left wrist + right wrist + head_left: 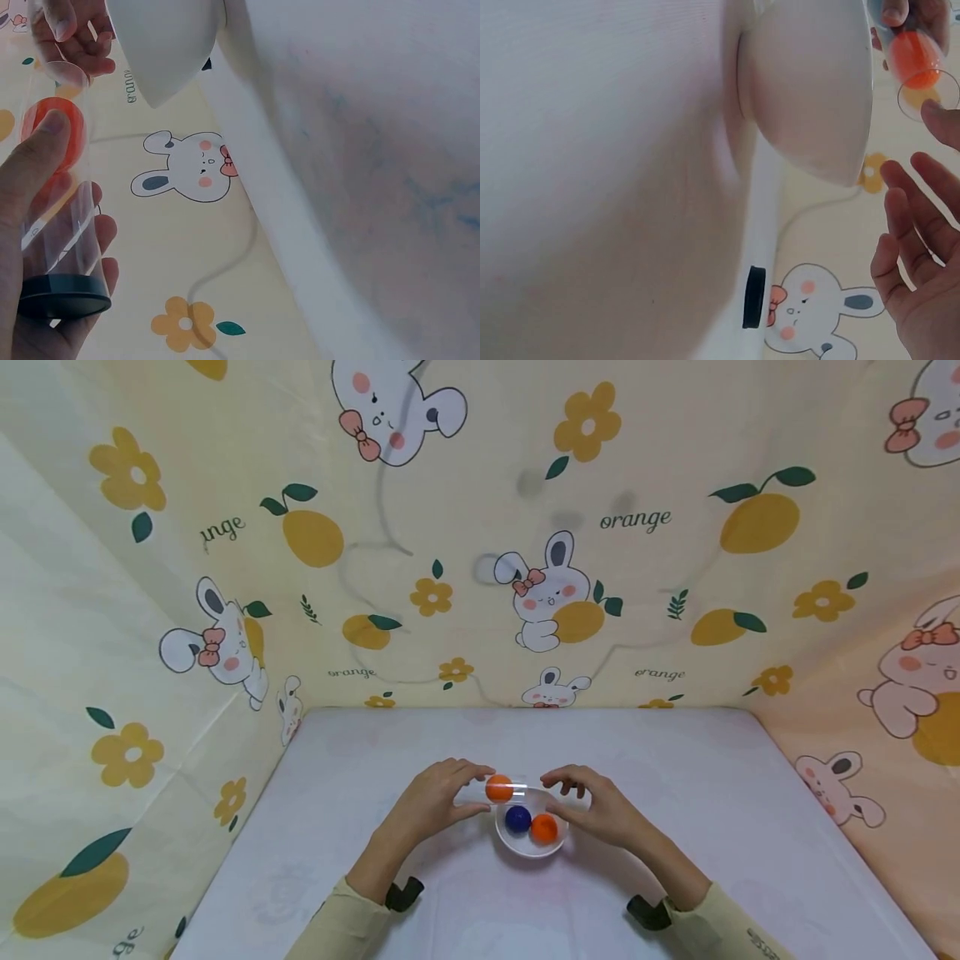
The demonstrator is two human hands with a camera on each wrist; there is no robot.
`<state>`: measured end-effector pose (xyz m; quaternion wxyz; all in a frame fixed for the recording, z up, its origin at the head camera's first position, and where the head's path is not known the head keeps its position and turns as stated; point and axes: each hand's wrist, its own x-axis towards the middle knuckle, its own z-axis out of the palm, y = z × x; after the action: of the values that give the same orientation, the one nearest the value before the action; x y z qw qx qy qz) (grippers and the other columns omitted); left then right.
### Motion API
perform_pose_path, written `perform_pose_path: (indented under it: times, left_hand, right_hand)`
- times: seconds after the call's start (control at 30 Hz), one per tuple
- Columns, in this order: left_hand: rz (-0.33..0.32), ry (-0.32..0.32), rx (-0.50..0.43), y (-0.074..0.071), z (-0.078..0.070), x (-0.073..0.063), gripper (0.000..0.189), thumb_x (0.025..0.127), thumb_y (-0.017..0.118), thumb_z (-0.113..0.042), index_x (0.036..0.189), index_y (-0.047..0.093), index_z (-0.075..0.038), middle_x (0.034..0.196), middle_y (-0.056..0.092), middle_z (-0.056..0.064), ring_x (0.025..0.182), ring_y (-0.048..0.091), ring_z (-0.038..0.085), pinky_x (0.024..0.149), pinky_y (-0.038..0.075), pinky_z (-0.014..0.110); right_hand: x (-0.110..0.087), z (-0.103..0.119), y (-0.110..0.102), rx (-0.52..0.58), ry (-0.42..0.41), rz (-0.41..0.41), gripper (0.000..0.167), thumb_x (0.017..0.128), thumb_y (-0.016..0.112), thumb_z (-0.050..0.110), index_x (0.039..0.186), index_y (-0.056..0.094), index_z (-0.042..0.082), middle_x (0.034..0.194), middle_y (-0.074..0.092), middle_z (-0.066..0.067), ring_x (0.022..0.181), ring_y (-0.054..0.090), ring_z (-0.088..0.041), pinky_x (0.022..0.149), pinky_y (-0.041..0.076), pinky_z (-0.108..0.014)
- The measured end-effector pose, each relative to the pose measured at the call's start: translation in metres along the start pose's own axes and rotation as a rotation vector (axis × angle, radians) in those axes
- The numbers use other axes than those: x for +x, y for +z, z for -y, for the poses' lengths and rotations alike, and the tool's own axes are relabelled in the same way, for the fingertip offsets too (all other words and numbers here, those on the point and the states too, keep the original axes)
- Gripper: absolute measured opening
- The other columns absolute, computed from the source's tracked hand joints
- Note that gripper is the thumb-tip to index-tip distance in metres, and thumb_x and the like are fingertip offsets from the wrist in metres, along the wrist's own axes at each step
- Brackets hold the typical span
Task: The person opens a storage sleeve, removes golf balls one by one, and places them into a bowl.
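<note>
My left hand grips a clear plastic tube with a black cap on its near end. Inside the tube, toward its uncapped end, sits an orange ball; the thumb lies across the tube in front of it. Below is a white bowl on the table, holding a blue ball and another orange ball. My right hand hovers by the tube's open end and the bowl's right rim, fingers loosely bent and apart, with nothing between them.
A black round lid stands out on the white table in the right wrist view. The white-covered table reaches back to a cloth backdrop printed with rabbits and oranges. Black wrist mounts stick out near both sleeves.
</note>
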<state>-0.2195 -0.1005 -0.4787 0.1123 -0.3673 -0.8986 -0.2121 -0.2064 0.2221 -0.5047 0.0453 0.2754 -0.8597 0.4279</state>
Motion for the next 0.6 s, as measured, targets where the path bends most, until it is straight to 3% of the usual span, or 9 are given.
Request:
perform_pose_path:
  times: [0.2, 0.6]
  left_hand:
    - [0.006, -0.009, -0.007, -0.002, -0.0009, 0.0005, 0.058, 0.089, 0.09, -0.033, 0.141, 0.068, -0.022, 0.121, 0.077, -0.001, 0.109, 0.07, 0.016, 0.099, 0.061, 0.039]
    - [0.012, -0.017, 0.03, -0.0026, -0.0034, 0.0015, 0.058, 0.09, 0.088, -0.039, 0.142, 0.068, -0.024, 0.121, 0.075, -0.007, 0.111, 0.07, 0.014, 0.099, 0.06, 0.036]
  right_hand:
    - [0.003, 0.0031, 0.0021, 0.018, 0.01, 0.006, 0.037, 0.097, 0.084, 0.026, 0.131, 0.072, 0.019, 0.124, 0.075, -0.007, 0.103, 0.064, -0.031, 0.088, 0.056, -0.043]
    - [0.0098, 0.0087, 0.008, 0.056, 0.032, 0.014, 0.044, 0.096, 0.085, 0.032, 0.136, 0.069, 0.024, 0.12, 0.074, 0.009, 0.103, 0.063, -0.018, 0.088, 0.055, -0.041]
